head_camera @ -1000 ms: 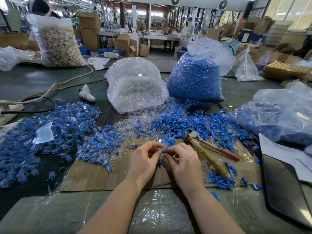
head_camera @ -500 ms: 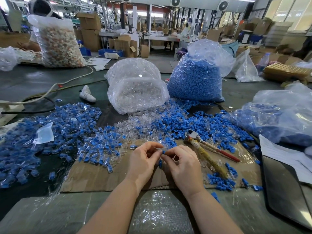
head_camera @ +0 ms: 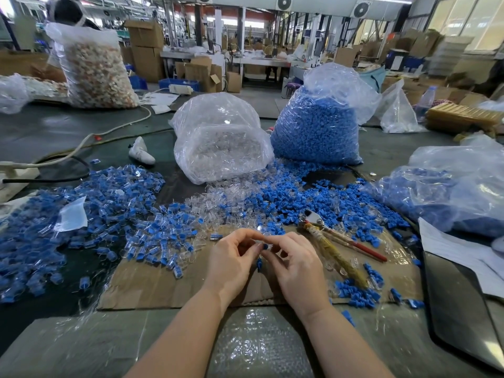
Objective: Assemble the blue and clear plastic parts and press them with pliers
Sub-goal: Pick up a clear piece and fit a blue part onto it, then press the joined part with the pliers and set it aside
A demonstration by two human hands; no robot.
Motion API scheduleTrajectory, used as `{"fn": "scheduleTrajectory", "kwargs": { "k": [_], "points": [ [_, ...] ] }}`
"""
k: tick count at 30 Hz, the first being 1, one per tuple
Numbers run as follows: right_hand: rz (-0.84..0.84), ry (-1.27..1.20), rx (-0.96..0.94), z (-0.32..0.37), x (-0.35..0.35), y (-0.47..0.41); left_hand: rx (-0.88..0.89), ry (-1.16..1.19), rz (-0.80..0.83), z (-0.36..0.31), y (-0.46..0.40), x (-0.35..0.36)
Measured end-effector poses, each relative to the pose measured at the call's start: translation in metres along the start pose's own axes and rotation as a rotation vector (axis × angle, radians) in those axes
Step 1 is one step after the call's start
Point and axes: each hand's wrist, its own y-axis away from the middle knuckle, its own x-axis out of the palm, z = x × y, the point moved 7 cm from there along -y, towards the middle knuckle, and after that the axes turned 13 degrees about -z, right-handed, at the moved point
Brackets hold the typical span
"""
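both hands meet over the cardboard. the left hand and right hand pinch one small part, blue and clear, between their fingertips. another blue piece shows just below, between the hands; which hand holds it i cannot tell. the pliers lie on the cardboard, right of the hands, untouched. loose parts spread beyond the cardboard.
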Motion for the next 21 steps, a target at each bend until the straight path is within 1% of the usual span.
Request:
{"fn": "scheduleTrajectory", "kwargs": {
  "k": [2, 5, 7, 8, 9, 11, 13, 15, 17, 21],
  "points": [
    [-0.032, 0.022, -0.007, 0.001, -0.003, -0.002, 0.009, -0.019, 0.0, 0.0, 0.0, 0.0],
    [-0.1, 0.149, 0.012, -0.005, -0.011, -0.007, 0.001, -0.014, -0.005, 0.0, -0.001, 0.0],
    [-0.127, 0.288, 0.103, -0.015, -0.021, -0.012, -0.012, -0.006, -0.016, 0.001, 0.0, 0.0],
    [-0.115, 0.394, 0.165, -0.023, -0.027, -0.016, -0.014, -0.003, -0.021, 0.002, 0.0, -0.001],
    [-0.073, 0.529, 0.233, -0.034, -0.032, -0.019, -0.015, 0.001, -0.024, 0.002, 0.0, -0.001],
    [0.11, 0.785, 0.383, -0.057, -0.041, -0.022, -0.013, 0.007, -0.027, 0.002, 0.0, -0.001],
    [0.298, 0.889, 0.51, -0.078, -0.047, -0.022, -0.011, 0.002, -0.024, 0.002, 0.0, -0.001],
    [0.418, 0.907, 0.575, -0.09, -0.049, -0.019, -0.014, 0.006, -0.024, 0.002, 0.0, -0.001],
    [0.466, 0.906, 0.591, -0.096, -0.049, -0.018, -0.016, 0.01, -0.028, 0.002, 0.0, -0.001],
    [0.445, 0.899, 0.575, -0.097, -0.05, -0.021, -0.01, 0.005, -0.037, 0.0, 0.0, -0.002]
  ]
}}
